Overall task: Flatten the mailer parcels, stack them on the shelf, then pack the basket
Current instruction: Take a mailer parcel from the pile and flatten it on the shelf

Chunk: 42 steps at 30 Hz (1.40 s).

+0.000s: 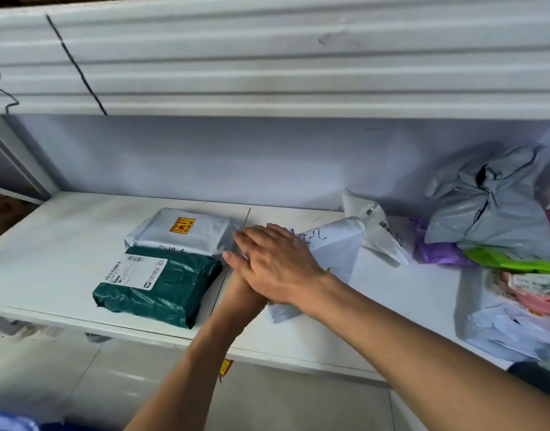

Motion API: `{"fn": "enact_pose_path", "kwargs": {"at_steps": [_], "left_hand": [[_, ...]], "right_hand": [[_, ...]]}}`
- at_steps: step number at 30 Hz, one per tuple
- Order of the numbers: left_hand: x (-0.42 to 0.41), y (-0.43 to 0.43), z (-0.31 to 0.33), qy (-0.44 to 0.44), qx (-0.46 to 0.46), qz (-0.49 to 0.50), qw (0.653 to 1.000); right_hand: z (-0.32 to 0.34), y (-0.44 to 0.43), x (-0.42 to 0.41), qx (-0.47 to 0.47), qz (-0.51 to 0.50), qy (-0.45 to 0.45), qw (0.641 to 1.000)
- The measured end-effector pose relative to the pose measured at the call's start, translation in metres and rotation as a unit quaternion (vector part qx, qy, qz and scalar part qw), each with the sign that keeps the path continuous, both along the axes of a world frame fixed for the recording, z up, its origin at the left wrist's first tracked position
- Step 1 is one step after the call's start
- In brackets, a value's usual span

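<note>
Pressure comes from both hands, right hand [276, 269] stacked flat over left hand [245, 293], fingers spread and clutching nothing, on a white mailer [332, 253] lying on the shelf [65, 244] beside the green parcel [161, 284]; judging by its slick film, it may skid sideways or spring back puffed

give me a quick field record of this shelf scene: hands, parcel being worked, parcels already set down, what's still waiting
right hand: flat, palm down on the white mailer parcel
left hand: under the right hand, mostly hidden
set down: dark green parcel in front, grey parcel with orange sticker behind, edges touching
waiting: crumpled grey mailers and mixed bags at right
surface: white shelf
</note>
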<state>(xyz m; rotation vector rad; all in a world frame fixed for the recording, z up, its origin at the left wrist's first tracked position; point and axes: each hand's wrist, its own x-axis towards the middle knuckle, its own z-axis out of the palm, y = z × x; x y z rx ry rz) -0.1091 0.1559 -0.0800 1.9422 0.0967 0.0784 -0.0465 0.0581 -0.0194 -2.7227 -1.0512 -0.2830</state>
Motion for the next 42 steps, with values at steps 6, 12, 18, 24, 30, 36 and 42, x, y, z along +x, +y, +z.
{"fn": "enact_pose_path", "kwargs": {"at_steps": [6,12,18,24,30,36,42], "left_hand": [[0.03,-0.005,0.012,0.009,0.005,-0.027,1.0],[0.03,-0.004,0.011,0.025,-0.014,-0.027,0.999],[0.029,-0.005,0.014,0.046,-0.055,-0.019,0.997],[0.033,-0.006,0.021,0.07,-0.068,-0.036,0.995],[0.047,-0.004,0.065,0.115,-0.111,-0.108,0.981],[0.065,-0.022,0.11,0.048,0.322,-0.113,0.939],[0.064,-0.055,0.09,0.048,0.517,-0.1,0.849]], "right_hand": [[0.004,-0.018,0.008,0.009,-0.027,0.02,0.999],[0.008,-0.038,0.011,-0.016,-0.044,-0.048,0.998],[0.008,-0.106,0.046,0.051,-0.154,0.034,0.986],[-0.005,-0.115,0.054,0.266,-0.205,0.19,0.923],[-0.003,-0.11,0.051,0.312,-0.203,0.201,0.906],[-0.004,-0.104,0.05,0.357,-0.2,0.219,0.886],[-0.012,-0.095,0.051,0.388,-0.242,0.221,0.861]]}}
